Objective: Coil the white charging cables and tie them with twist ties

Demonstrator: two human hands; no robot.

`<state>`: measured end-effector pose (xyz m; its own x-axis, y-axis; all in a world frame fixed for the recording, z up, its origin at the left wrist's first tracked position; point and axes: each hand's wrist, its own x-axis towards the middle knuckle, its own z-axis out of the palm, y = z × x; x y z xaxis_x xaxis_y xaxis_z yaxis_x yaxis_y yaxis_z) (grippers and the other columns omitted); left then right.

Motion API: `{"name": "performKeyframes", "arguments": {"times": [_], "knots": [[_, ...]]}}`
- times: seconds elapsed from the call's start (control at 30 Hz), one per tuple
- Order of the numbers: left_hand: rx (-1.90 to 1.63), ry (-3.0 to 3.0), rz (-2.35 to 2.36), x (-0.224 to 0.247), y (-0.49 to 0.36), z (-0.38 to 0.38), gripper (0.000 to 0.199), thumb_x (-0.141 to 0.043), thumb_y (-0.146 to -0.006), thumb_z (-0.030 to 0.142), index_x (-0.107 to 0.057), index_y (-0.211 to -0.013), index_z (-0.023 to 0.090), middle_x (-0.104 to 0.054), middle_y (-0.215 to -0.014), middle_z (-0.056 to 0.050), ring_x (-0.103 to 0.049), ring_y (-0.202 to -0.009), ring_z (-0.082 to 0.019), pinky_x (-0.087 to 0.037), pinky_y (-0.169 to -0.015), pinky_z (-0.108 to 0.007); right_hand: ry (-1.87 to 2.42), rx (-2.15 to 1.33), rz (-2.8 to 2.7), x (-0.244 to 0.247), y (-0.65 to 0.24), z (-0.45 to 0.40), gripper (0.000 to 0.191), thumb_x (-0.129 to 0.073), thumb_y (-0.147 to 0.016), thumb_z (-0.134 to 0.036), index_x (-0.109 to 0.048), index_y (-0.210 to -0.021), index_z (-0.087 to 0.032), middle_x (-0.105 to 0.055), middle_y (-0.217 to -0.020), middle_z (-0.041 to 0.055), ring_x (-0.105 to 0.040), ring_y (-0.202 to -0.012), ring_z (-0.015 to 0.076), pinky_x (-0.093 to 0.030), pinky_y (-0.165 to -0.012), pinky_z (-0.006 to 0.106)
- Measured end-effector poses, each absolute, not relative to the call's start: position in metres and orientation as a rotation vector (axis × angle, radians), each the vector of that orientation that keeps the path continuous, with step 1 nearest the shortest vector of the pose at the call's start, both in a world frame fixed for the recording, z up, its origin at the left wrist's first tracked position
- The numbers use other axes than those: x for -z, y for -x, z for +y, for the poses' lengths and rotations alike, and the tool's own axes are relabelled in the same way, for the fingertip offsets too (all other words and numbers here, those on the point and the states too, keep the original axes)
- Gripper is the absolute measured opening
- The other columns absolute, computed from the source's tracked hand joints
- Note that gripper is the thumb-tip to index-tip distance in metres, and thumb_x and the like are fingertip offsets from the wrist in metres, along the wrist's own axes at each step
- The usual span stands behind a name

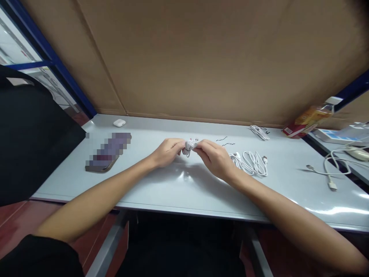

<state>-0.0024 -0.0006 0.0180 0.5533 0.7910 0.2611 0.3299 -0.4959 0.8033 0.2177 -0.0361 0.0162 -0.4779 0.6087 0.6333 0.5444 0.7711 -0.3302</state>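
Cable bundle [190, 145], centre dial, above the tabletop [161, 196], pinched by the fingers of my left hand [169, 151] and right hand [216, 157]: I judge it coiled, but cannot tell whether it is secured. Apparently untied: white coils [245, 166], between three and four o'clock; dark ties [228, 144] lie seemingly unused toward two-thirty.

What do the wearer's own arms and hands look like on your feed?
The left hand and right hand are ungloved, with no watch or band visible on either wrist. Both forearms are uncovered. A plain black sleeve shows on the left arm; no sleeve is discernible on the right.
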Motion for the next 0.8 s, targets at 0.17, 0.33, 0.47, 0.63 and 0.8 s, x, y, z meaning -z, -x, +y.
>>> {"name": "performKeyframes", "arguments": {"times": [0.17, 0.33, 0.47, 0.63, 0.8], "knots": [[-0.743, -1.988, 0.884, -0.016, -0.005, -0.009, 0.043, -0.049, -0.101, 0.049, -0.064, -0.076, 0.017, -0.063, -0.075, -0.002, -0.056, -0.07, -0.016, -0.042, -0.069, -0.029, 0.894, -0.044, -2.142, -0.014, -0.226, -0.025, 0.02, -0.048, -0.105, -0.019, -0.069, -0.102, -0.021, -0.074, -0.091, 0.007, -0.068, -0.079, 0.0208, -0.053, -0.071, 0.033], [-0.643, -1.668, 0.875, -0.013, -0.015, -0.015, 0.053, -0.049, -0.101, 0.058, -0.064, -0.072, 0.015, -0.062, -0.066, -0.003, -0.049, -0.056, -0.012, -0.037, -0.055, -0.025, 0.933, 0.096, -2.18, -0.003, -0.225, -0.022, 0.022, -0.047, -0.104, -0.015, -0.069, -0.102, -0.019, -0.071, -0.086, 0.0075, -0.064, -0.075, 0.02, -0.051, -0.067, 0.031], [-0.598, -1.283, 0.847, -0.015, -0.018, -0.014, 0.043, -0.055, -0.098, 0.045, -0.064, -0.072, 0.014, -0.06, -0.065, -0.004, -0.043, -0.051, -0.008, -0.027, -0.044, -0.019, 0.878, 0.27, -2.281, 0.001, -0.225, -0.021, 0.028, -0.042, -0.102, -0.006, -0.068, -0.108, -0.017, -0.07, -0.089, 0.0086, -0.064, -0.079, 0.0202, -0.052, -0.068, 0.031], [-0.526, -0.987, 0.76, -0.02, -0.011, -0.006, 0.03, -0.06, -0.094, 0.037, -0.065, -0.075, 0.013, -0.056, -0.062, -0.001, -0.033, -0.044, -0.004, -0.019, -0.037, -0.015, 0.817, 0.56, -2.408, 0.0, -0.227, -0.018, 0.033, -0.038, -0.102, -0.003, -0.07, -0.103, -0.014, -0.072, -0.092, 0.0126, -0.063, -0.082, 0.0231, -0.054, -0.074, 0.035], [-0.466, -1.028, 0.807, -0.021, -0.007, -0.002, 0.03, -0.059, -0.092, 0.039, -0.064, -0.074, 0.015, -0.055, -0.06, -0.002, -0.032, -0.043, -0.006, -0.018, -0.036, -0.019, 0.857, 0.437, -2.45, 0.001, -0.226, -0.015, 0.038, -0.036, -0.102, -0.005, -0.072, -0.102, -0.017, -0.069, -0.087, 0.0113, -0.059, -0.078, 0.0238, -0.051, -0.073, 0.037]]}}
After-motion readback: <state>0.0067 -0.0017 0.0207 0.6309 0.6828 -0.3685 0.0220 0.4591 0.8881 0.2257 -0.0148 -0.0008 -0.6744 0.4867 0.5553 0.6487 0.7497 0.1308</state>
